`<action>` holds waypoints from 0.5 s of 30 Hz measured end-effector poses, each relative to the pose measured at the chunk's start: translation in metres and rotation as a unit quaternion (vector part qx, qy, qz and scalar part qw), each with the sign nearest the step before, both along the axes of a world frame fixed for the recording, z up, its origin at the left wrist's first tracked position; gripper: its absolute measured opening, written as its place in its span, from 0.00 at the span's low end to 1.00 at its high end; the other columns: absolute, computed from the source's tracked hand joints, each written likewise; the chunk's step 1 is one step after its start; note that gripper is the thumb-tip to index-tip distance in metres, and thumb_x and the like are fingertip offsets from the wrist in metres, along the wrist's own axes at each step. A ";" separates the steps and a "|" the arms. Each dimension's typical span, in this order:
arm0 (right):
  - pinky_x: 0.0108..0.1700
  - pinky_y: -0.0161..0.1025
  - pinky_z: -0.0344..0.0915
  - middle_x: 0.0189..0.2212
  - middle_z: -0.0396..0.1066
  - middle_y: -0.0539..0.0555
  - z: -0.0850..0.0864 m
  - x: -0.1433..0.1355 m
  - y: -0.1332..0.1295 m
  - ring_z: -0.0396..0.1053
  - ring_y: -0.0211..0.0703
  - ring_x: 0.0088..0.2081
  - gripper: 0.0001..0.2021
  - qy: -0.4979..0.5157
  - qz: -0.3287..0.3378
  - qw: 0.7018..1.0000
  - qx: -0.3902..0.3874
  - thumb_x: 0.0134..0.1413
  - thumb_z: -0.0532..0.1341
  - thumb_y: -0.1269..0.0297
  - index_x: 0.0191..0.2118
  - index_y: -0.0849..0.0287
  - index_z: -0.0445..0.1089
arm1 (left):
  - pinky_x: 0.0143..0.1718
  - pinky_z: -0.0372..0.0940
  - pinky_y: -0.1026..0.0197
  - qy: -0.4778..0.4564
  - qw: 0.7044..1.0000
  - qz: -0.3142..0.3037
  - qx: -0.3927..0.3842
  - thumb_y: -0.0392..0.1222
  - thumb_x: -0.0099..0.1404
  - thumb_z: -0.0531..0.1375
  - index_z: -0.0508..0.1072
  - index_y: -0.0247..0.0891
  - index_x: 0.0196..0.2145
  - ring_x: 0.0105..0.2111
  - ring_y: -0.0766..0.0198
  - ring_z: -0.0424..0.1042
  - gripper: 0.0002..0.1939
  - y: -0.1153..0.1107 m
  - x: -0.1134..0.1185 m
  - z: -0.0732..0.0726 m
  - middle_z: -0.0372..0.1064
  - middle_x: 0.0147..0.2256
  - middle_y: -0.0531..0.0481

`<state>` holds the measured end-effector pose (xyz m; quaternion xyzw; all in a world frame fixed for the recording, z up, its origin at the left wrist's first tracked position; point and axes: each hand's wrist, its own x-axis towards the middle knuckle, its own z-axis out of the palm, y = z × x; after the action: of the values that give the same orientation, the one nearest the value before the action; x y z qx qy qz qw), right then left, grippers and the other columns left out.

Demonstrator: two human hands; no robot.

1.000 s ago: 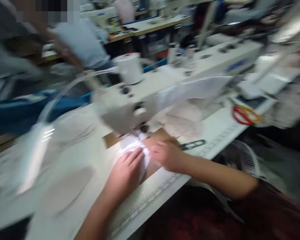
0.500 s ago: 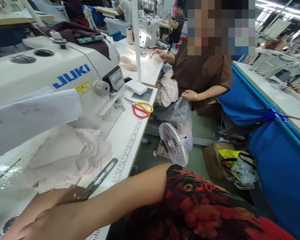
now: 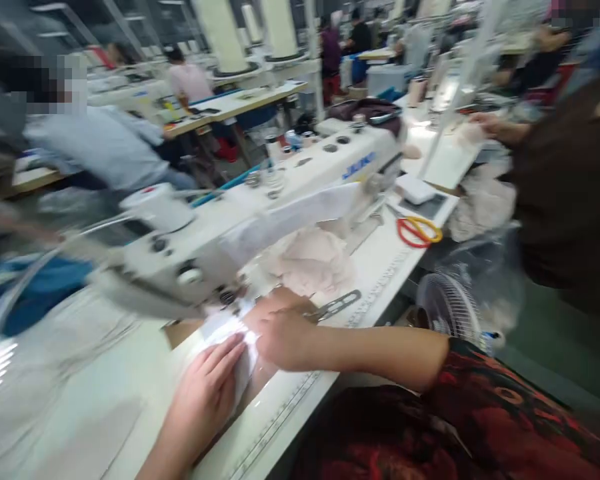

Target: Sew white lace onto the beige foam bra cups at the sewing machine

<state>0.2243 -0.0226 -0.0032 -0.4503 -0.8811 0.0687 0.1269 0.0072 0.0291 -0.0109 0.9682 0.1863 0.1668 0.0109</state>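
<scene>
My left hand [image 3: 207, 383] lies on a white piece of fabric [image 3: 243, 387] under the sewing machine's lit needle area, its fingers stretched out and close together. To the right, my right hand [image 3: 285, 340] is closed near the same fabric, with its fingertips partly hidden. Metal thread snips [image 3: 337, 307] stick out of it, their slotted rear end pointing right. Behind the hands stands the white sewing machine [image 3: 300, 177]. A heap of pale pink fabric pieces [image 3: 315, 260] rests on the table beyond the snips.
Scissors with red and yellow handles [image 3: 420, 231] lie by a white box [image 3: 415, 189]. A printed ruler [image 3: 280, 417] runs along the table edge. Below it stands a fan [image 3: 447, 303]. A co-worker in brown [image 3: 565, 200] sits at right; other people work behind.
The view has swung left, bringing my left hand, the fabric and the machine's needle end into sight. The scissors, fan and co-worker now appear farther right in the frame.
</scene>
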 end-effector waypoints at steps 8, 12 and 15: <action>0.36 0.42 0.56 0.28 0.69 0.58 -0.014 -0.004 -0.008 0.63 0.46 0.32 0.10 -0.003 -0.010 1.000 0.027 0.56 0.55 0.77 0.33 0.64 0.74 | 0.45 0.69 0.51 0.014 0.994 0.066 -0.090 0.32 0.66 0.51 0.73 0.33 0.49 0.44 0.55 0.71 0.17 -0.018 0.002 0.010 0.71 0.52 0.40; 0.35 0.41 0.53 0.27 0.68 0.55 -0.017 -0.004 -0.013 0.61 0.45 0.31 0.12 -0.006 -0.012 0.998 0.056 0.57 0.53 0.77 0.30 0.62 0.73 | 0.45 0.68 0.52 0.019 0.993 0.073 -0.086 0.34 0.67 0.51 0.72 0.32 0.51 0.44 0.56 0.70 0.17 -0.020 0.000 0.007 0.70 0.53 0.40; 0.35 0.40 0.52 0.26 0.67 0.55 -0.016 -0.004 -0.014 0.60 0.44 0.31 0.12 -0.008 -0.009 0.997 0.072 0.57 0.53 0.76 0.29 0.61 0.72 | 0.44 0.68 0.52 0.046 0.993 0.081 -0.066 0.34 0.68 0.51 0.71 0.31 0.53 0.42 0.56 0.70 0.18 -0.022 0.001 0.007 0.67 0.56 0.39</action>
<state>0.2206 -0.0361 -0.0196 -0.4482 -0.8808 0.0006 0.1527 0.0078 0.0073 -0.0040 0.9538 0.2746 0.1095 0.0532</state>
